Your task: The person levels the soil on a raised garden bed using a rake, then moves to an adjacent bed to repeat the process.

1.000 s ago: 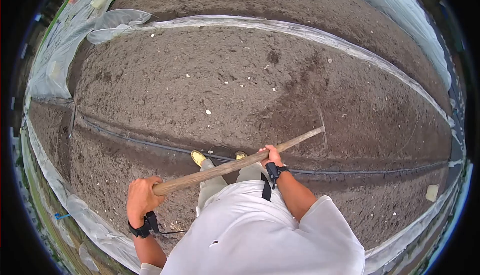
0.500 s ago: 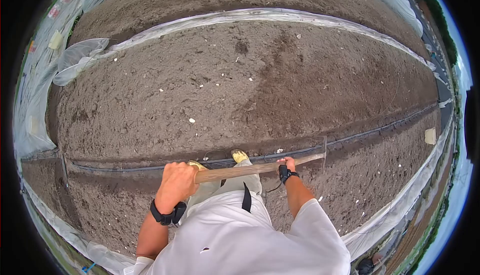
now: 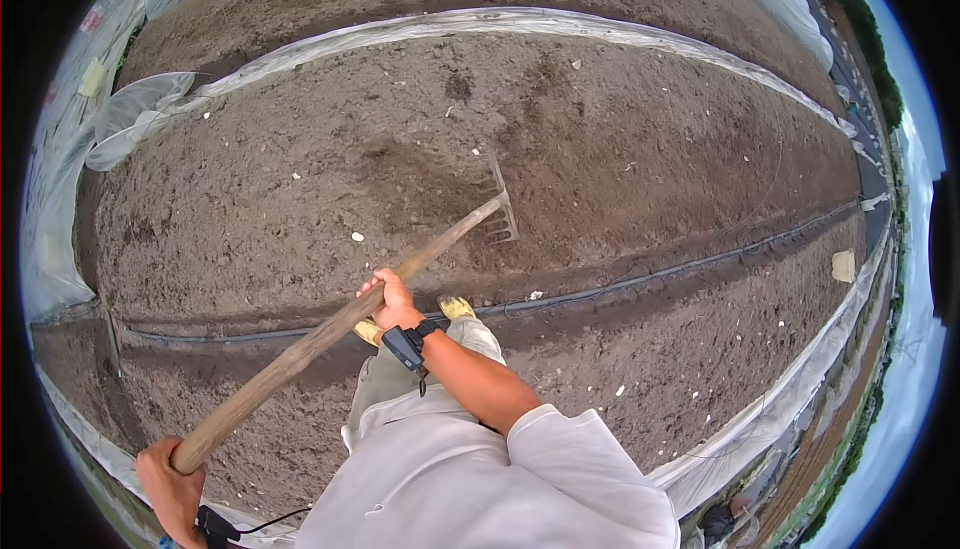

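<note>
A rake (image 3: 290, 357) with a long wooden handle crosses in front of me, from the lower left up to the middle of the soil bed. Its toothed metal head (image 3: 505, 204) rests at the soil, beside a darker patch. My left hand (image 3: 170, 484) grips the butt end of the handle, low and far to the left. Further up, my right hand (image 3: 392, 299) is wrapped around the handle near its middle, above my yellow-toed shoes (image 3: 456, 307). Both wrists wear black devices.
A dark hose (image 3: 640, 277) runs along the furrow by my feet. White plastic sheeting (image 3: 480, 21) borders the far side of the bed, with more sheeting (image 3: 60, 219) at the left. A pale block (image 3: 843, 266) lies at the right, and pale bits dot the soil.
The rake head has swung from the right, near the hose, to the bed's middle. My left hand has moved down and left, my right hand leftward; both still hold the handle.
</note>
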{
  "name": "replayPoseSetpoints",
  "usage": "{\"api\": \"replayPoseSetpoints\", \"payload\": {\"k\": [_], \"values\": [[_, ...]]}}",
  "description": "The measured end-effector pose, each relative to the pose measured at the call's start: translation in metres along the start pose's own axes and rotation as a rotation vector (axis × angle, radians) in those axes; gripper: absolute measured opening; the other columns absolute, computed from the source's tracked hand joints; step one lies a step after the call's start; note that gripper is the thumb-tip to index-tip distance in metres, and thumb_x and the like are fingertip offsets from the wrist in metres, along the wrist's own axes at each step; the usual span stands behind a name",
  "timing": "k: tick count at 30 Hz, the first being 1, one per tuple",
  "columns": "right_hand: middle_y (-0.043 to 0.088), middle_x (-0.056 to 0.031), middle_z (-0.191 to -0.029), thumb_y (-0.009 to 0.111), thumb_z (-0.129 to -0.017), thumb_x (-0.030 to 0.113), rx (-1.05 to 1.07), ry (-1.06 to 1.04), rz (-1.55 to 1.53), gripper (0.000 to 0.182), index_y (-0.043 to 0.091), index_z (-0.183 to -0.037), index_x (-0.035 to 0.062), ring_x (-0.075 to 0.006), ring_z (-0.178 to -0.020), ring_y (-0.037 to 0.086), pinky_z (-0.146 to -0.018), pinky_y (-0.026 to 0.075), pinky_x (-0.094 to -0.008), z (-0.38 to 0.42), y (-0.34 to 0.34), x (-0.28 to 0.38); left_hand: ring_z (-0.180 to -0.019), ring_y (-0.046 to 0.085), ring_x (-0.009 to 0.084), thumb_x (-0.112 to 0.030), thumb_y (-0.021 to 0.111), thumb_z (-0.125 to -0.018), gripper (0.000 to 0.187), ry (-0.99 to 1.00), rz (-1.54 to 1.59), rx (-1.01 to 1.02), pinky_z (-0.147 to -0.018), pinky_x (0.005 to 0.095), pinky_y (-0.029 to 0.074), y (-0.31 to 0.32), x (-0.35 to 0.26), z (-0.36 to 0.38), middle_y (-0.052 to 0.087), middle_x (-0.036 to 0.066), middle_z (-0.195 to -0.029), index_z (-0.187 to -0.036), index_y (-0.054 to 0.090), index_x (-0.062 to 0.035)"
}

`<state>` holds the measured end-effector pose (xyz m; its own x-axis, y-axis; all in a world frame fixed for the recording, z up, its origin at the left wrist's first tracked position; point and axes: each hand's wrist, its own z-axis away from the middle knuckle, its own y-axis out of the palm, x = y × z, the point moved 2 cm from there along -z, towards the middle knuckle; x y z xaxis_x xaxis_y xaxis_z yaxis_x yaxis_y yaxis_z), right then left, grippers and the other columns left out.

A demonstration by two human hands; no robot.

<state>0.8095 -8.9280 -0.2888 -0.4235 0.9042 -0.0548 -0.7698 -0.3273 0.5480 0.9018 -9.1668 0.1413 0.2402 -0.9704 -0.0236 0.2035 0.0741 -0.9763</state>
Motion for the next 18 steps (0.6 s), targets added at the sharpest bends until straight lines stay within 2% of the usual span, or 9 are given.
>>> {"api": "replayPoseSetpoints", "payload": {"k": [1,4,7,8,10,12,14,16,18], "values": [[0.049,-0.0067,-0.063,0.056,-0.083,0.015,-0.037,-0.054,-0.017,0.018,0.047,-0.068,0.0088,-0.0229,-0.062,0.053,-0.067,0.049,-0.0426,0.006,-0.023,0.030,-0.063,0.058,0.0400,-0.005,0.065,-0.048,0.022,0.016,0.029,0.069,-0.059,0.0398,0.045,0.019,-0.012,-0.012,0.058,0.021,-0.062,-0.068,0.062,0.0030],[0.046,-0.0062,-0.061,0.055,-0.082,0.014,-0.175,-0.254,-0.061,0.018,0.046,-0.067,0.0085,-0.0223,-0.059,0.051,-0.063,0.049,-0.0416,0.023,-0.124,0.137,-0.065,0.061,0.0360,-0.012,0.072,-0.052,0.022,0.266,-0.040,0.325,-0.065,0.0421,0.049,0.097,-0.076,-0.041,0.062,0.019,-0.066,-0.071,0.067,-0.0039],[0.045,-0.0064,-0.057,0.051,-0.081,0.011,-0.339,-0.397,-0.116,0.021,0.041,-0.063,0.0093,-0.0227,-0.056,0.049,-0.059,0.048,-0.0405,0.042,-0.237,0.250,-0.066,0.062,0.0355,-0.019,0.071,-0.060,0.017,0.485,0.020,0.357,-0.064,0.0431,0.050,0.172,-0.162,-0.049,0.063,0.017,-0.066,-0.070,0.065,-0.0065],[0.045,-0.0043,-0.057,0.050,-0.082,0.013,-0.453,-0.388,-0.113,0.020,0.041,-0.064,0.0098,-0.0204,-0.053,0.047,-0.056,0.050,-0.0353,0.057,-0.258,0.274,-0.066,0.062,0.0362,-0.021,0.069,-0.061,0.018,0.534,0.052,0.349,-0.064,0.0434,0.049,0.193,-0.185,-0.047,0.063,0.017,-0.067,-0.072,0.065,-0.0066],[0.047,-0.0061,-0.057,0.047,-0.085,0.015,-0.501,-0.469,0.008,0.018,0.042,-0.069,0.0079,-0.0217,-0.055,0.050,-0.056,0.051,-0.0357,0.087,-0.272,0.298,-0.066,0.062,0.0362,-0.021,0.068,-0.063,0.018,0.625,0.067,0.385,-0.063,0.0440,0.049,0.216,-0.213,-0.041,0.063,0.017,-0.067,-0.072,0.064,-0.0072],[0.047,-0.0073,-0.059,0.045,-0.085,0.013,-0.552,-0.414,0.117,0.017,0.042,-0.070,0.0066,-0.0231,-0.056,0.051,-0.059,0.051,-0.0378,0.083,-0.276,0.303,-0.066,0.062,0.0361,-0.021,0.068,-0.062,0.018,0.616,0.074,0.396,-0.063,0.0441,0.049,0.215,-0.210,-0.042,0.063,0.017,-0.067,-0.072,0.064,-0.0071],[0.046,-0.0082,-0.057,0.045,-0.082,0.014,-0.537,-0.376,0.111,0.017,0.042,-0.066,0.0082,-0.0247,-0.052,0.048,-0.056,0.048,-0.0388,0.028,-0.285,0.282,-0.066,0.062,0.0358,-0.021,0.069,-0.062,0.019,0.569,0.068,0.395,-0.063,0.0438,0.050,0.202,-0.187,-0.044,0.063,0.017,-0.066,-0.072,0.064,-0.0065],[0.044,-0.0070,-0.059,0.045,-0.081,0.011,-0.472,-0.366,0.081,0.015,0.041,-0.067,0.0078,-0.0225,-0.054,0.047,-0.057,0.049,-0.0386,0.007,-0.216,0.215,-0.066,0.062,0.0359,-0.021,0.071,-0.061,0.019,0.452,0.043,0.308,-0.062,0.0429,0.050,0.178,-0.126,-0.047,0.063,0.018,-0.066,-0.072,0.065,-0.0069],[0.043,-0.0055,-0.059,0.049,-0.080,0.010,-0.515,-0.231,0.012,0.014,0.043,-0.068,0.0086,-0.0215,-0.053,0.047,-0.055,0.049,-0.0405,-0.018,-0.155,0.120,-0.065,0.060,0.0375,-0.017,0.068,-0.058,0.016,0.273,0.048,0.260,-0.062,0.0422,0.048,0.150,-0.040,-0.031,0.062,0.017,-0.066,-0.069,0.065,-0.0057]]}}
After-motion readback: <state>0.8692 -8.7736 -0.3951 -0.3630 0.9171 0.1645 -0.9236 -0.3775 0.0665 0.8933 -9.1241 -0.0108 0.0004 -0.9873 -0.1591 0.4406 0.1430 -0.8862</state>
